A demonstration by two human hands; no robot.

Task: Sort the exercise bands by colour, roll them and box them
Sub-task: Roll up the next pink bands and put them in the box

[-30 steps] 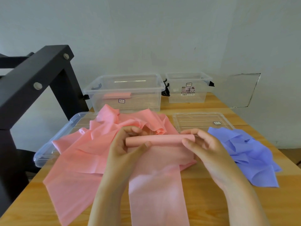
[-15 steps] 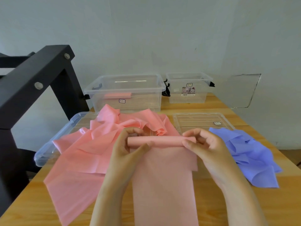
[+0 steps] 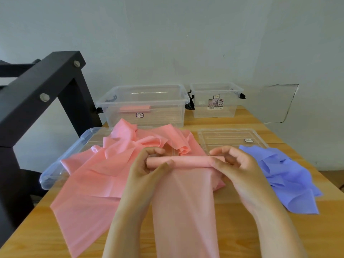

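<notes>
Leftmost, loose pink bands [image 3: 96,174] sprawl over a clear lid [image 3: 61,164] on the table [image 3: 37,229]; my left hand [image 3: 147,170] has its grip curled round one end of the pink roll [image 3: 186,162]; my right hand [image 3: 236,168] pinches the other end, the unrolled tail running toward me; purple bands [image 3: 284,177] lie heaped just right of it.

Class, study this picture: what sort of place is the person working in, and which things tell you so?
Likely a plain workroom or packing bench: a wooden table against a blank painted wall, open clear plastic storage boxes, and a black metal frame beside it.
</notes>
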